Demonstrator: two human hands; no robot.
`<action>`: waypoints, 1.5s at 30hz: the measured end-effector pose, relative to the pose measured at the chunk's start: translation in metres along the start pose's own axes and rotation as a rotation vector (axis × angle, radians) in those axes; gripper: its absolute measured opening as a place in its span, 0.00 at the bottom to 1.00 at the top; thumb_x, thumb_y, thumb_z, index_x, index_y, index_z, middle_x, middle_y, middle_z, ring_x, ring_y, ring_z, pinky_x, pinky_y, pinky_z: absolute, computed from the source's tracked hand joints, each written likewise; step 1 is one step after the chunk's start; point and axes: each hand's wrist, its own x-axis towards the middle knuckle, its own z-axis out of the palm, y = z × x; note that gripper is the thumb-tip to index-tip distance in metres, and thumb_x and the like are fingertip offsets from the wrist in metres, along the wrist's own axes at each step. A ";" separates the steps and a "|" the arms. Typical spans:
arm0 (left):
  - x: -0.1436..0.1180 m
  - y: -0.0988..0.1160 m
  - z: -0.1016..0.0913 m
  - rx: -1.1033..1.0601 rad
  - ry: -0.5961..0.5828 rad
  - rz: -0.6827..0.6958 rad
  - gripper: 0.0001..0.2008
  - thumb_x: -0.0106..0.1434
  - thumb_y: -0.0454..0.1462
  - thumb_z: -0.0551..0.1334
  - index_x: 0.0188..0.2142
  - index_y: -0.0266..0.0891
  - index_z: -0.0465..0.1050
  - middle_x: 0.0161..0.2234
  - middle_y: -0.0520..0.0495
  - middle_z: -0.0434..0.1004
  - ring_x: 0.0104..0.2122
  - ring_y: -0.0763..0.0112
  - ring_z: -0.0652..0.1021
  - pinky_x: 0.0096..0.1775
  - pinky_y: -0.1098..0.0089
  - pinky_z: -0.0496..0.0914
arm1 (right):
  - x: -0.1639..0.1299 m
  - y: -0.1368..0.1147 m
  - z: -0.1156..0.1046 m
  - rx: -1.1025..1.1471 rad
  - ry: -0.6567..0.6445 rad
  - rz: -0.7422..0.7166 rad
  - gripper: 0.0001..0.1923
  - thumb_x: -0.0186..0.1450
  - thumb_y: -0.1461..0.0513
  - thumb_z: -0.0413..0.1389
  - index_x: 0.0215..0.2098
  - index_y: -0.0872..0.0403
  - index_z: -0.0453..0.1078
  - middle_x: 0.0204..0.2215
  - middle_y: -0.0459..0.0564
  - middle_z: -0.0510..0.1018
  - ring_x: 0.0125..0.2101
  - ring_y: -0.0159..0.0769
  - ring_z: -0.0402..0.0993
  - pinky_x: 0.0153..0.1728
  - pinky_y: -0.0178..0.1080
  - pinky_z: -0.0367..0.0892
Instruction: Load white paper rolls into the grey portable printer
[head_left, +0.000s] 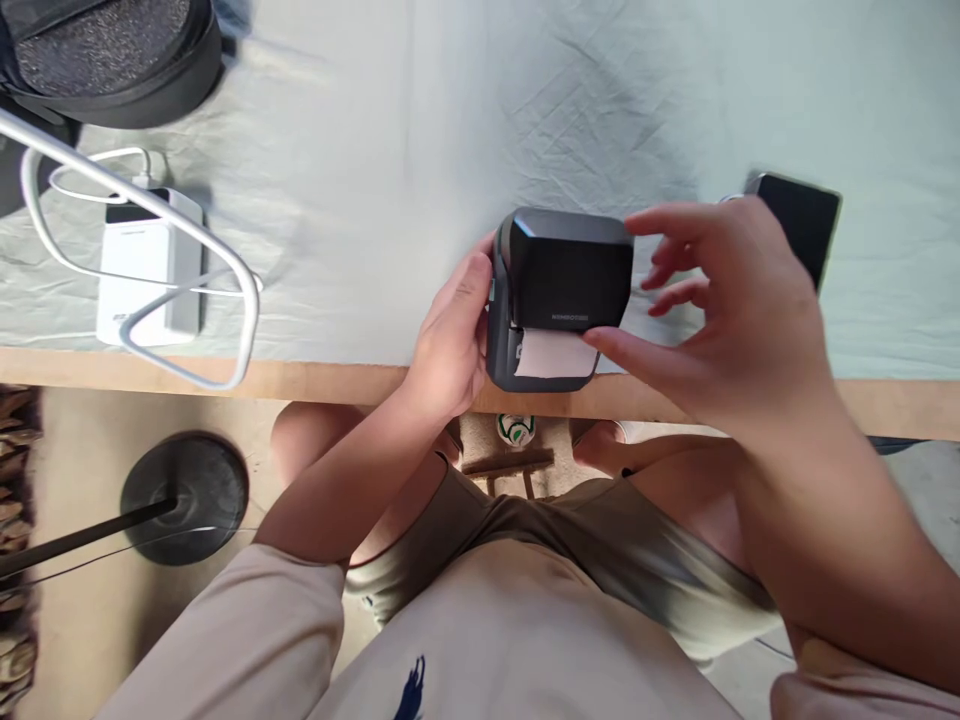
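A small black label printer (570, 275) sits at the near edge of the table, with a strip of white paper (553, 354) coming out of its front slot. My left hand (450, 340) grips the printer's left side. My right hand (731, 305) hovers at its right side with fingers spread; the thumb tip touches the paper's right edge near the slot. Whether the other fingers touch the printer I cannot tell.
A pale cloth (450, 130) covers the table, whose wooden edge (315, 380) faces me. A white power bank (150, 265) with a white cable (187, 290) lies left. A black phone (806, 220) lies right. A dark bag (112, 60) sits far left. A stand base (184, 495) rests on the floor.
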 end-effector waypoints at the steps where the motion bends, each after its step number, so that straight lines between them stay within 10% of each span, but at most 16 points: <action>1: 0.000 0.000 0.000 -0.001 -0.021 -0.009 0.24 0.80 0.61 0.65 0.56 0.46 0.82 0.58 0.46 0.90 0.75 0.46 0.78 0.74 0.53 0.77 | 0.002 -0.002 -0.002 -0.017 0.022 -0.003 0.31 0.64 0.52 0.77 0.63 0.42 0.79 0.39 0.45 0.79 0.36 0.28 0.77 0.36 0.35 0.79; 5: -0.002 -0.002 -0.006 0.063 -0.065 0.001 0.28 0.74 0.62 0.73 0.61 0.48 0.79 0.56 0.46 0.89 0.65 0.48 0.86 0.64 0.56 0.84 | 0.010 -0.014 0.003 0.094 0.232 -0.055 0.10 0.75 0.56 0.66 0.47 0.52 0.73 0.26 0.39 0.67 0.25 0.21 0.73 0.24 0.28 0.63; 9: -0.001 -0.004 -0.011 0.091 -0.103 -0.024 0.32 0.71 0.59 0.76 0.65 0.47 0.76 0.56 0.44 0.89 0.61 0.49 0.88 0.58 0.57 0.85 | 0.016 -0.019 0.013 0.188 0.332 -0.143 0.12 0.76 0.59 0.64 0.43 0.52 0.65 0.41 0.44 0.76 0.46 0.28 0.89 0.30 0.28 0.77; 14: 0.001 -0.002 -0.010 0.063 -0.137 -0.065 0.36 0.71 0.60 0.76 0.67 0.45 0.73 0.59 0.43 0.88 0.60 0.50 0.88 0.56 0.59 0.85 | 0.018 -0.010 0.010 -0.169 0.045 -0.128 0.04 0.75 0.59 0.62 0.45 0.50 0.77 0.39 0.45 0.84 0.31 0.26 0.77 0.27 0.36 0.66; 23: 0.002 -0.006 -0.013 0.092 -0.182 -0.060 0.37 0.71 0.61 0.74 0.69 0.45 0.73 0.65 0.43 0.85 0.70 0.47 0.81 0.67 0.56 0.80 | 0.032 -0.010 0.004 -0.470 -0.218 -0.130 0.18 0.65 0.58 0.68 0.54 0.45 0.83 0.27 0.45 0.73 0.23 0.26 0.53 0.28 0.36 0.42; 29: 0.001 -0.007 -0.012 0.057 -0.155 -0.083 0.39 0.72 0.63 0.73 0.69 0.44 0.68 0.63 0.41 0.84 0.68 0.50 0.82 0.68 0.57 0.79 | 0.008 -0.039 -0.021 -0.070 -0.003 0.023 0.20 0.62 0.59 0.73 0.53 0.45 0.84 0.42 0.43 0.86 0.23 0.22 0.68 0.20 0.32 0.58; 32: -0.001 -0.006 -0.013 0.053 -0.168 -0.093 0.36 0.74 0.61 0.72 0.70 0.44 0.67 0.65 0.41 0.82 0.68 0.51 0.82 0.69 0.58 0.77 | -0.019 -0.018 -0.031 0.364 0.354 0.188 0.19 0.62 0.54 0.75 0.51 0.42 0.85 0.36 0.45 0.85 0.19 0.26 0.65 0.13 0.34 0.51; 34: -0.001 -0.005 -0.014 0.047 -0.178 -0.087 0.36 0.75 0.59 0.72 0.70 0.43 0.67 0.65 0.40 0.82 0.67 0.52 0.82 0.69 0.58 0.77 | -0.042 0.008 -0.034 0.490 0.362 0.288 0.23 0.60 0.40 0.75 0.47 0.40 0.85 0.33 0.47 0.84 0.18 0.32 0.68 0.11 0.36 0.51; 40: 0.001 -0.007 -0.014 0.062 -0.157 -0.103 0.37 0.74 0.61 0.72 0.70 0.44 0.67 0.67 0.40 0.81 0.69 0.50 0.80 0.71 0.57 0.75 | -0.106 0.041 -0.024 0.276 0.429 0.466 0.24 0.61 0.49 0.77 0.49 0.43 0.75 0.26 0.42 0.78 0.19 0.36 0.76 0.19 0.37 0.72; 45: 0.004 -0.009 -0.010 0.052 -0.147 -0.107 0.37 0.72 0.63 0.73 0.67 0.44 0.70 0.63 0.40 0.83 0.66 0.50 0.81 0.70 0.54 0.75 | -0.105 0.026 -0.014 0.095 0.384 0.400 0.23 0.66 0.50 0.75 0.52 0.48 0.75 0.42 0.48 0.86 0.42 0.40 0.91 0.44 0.41 0.88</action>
